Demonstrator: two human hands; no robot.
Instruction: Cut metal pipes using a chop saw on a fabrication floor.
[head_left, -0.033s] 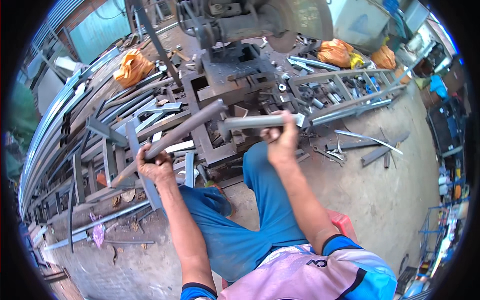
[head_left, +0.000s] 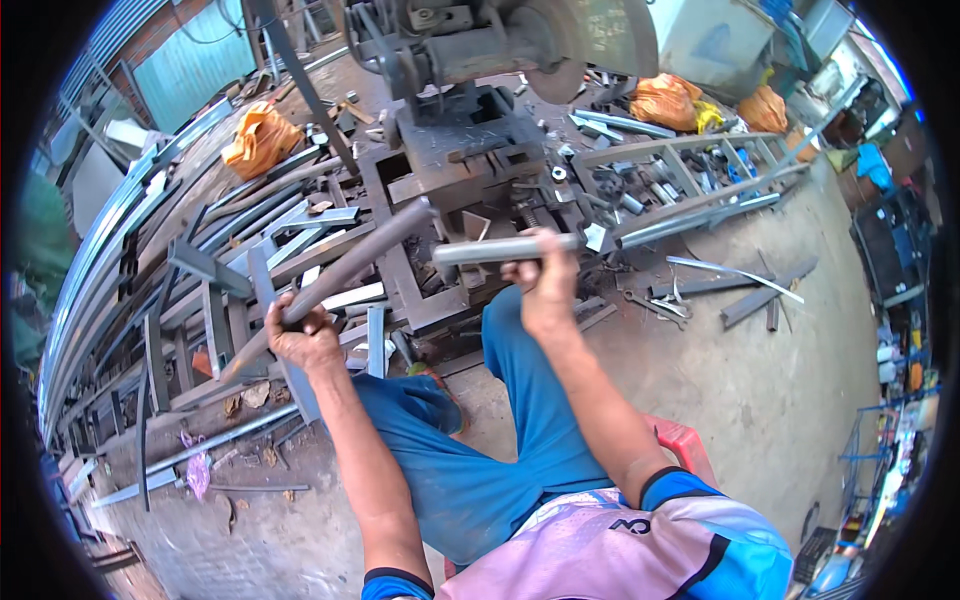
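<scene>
My left hand [head_left: 304, 338] is closed round a dark, round metal bar [head_left: 372, 246], which slants up and away to the right. Below that hand a tan length shows in line with the bar; whether it belongs to it I cannot tell. My right hand [head_left: 546, 282] grips a shorter grey metal tube [head_left: 484, 250], held nearly level with its left end free. The two pieces are apart, their free ends near each other in front of the cut-off machine's base [head_left: 460, 150]. Above this base hangs the machine's large disc [head_left: 605, 45].
Long steel sections and frames [head_left: 210, 265] are heaped on the left. A ladder-like metal frame [head_left: 690, 160] with offcuts lies at right, a wrench [head_left: 655, 308] and loose bars [head_left: 765, 295] nearer. Orange bags [head_left: 262, 140] stand farther back. A red stool [head_left: 680, 445] is under me.
My right hand and the tube have shifted a little to the left. The bar in my left hand has also moved slightly left. Both grips stay closed.
</scene>
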